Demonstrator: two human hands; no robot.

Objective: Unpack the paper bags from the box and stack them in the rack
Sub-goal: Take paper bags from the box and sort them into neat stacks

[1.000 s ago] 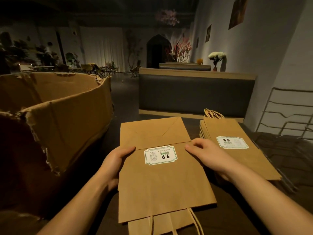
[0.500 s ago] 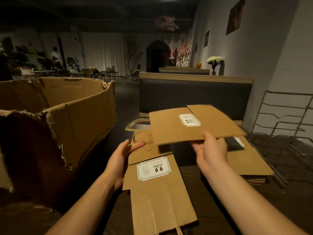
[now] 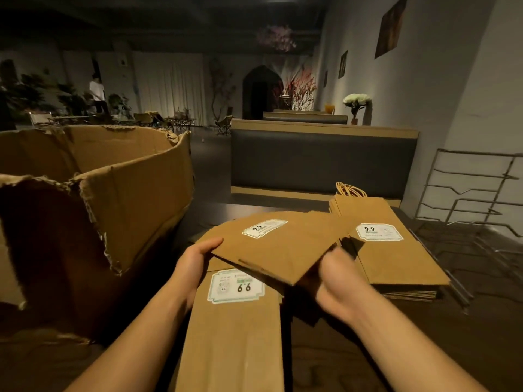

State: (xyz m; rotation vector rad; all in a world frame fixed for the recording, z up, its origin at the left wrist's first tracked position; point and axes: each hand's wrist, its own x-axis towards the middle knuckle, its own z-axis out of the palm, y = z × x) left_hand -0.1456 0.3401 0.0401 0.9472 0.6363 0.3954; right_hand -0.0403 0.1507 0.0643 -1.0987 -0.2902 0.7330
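A flat brown paper bag [image 3: 283, 247] with a white 9.9 label hangs tilted above the table, held at both sides. My left hand [image 3: 195, 261] grips its left edge, thumb on top. My right hand [image 3: 336, 281] grips its near right corner, slightly blurred. Under it lies another flat bag [image 3: 235, 329] with an upside-down 9.9 label. A stack of flat bags [image 3: 393, 258] with twisted handles sits to the right. The torn cardboard box [image 3: 119, 210] stands open at the left. The wire rack [image 3: 475, 210] stands at the far right by the wall.
A dark wooden table [image 3: 382, 349] carries everything. A dark padded bench back [image 3: 319, 159] rises just beyond the table. A person in a white shirt [image 3: 96, 93] stands far off at the left among chairs and plants.
The lifted bag has turned and come down lower, closer to me. My left hand has taken hold of its left edge; earlier only my right hand held it.
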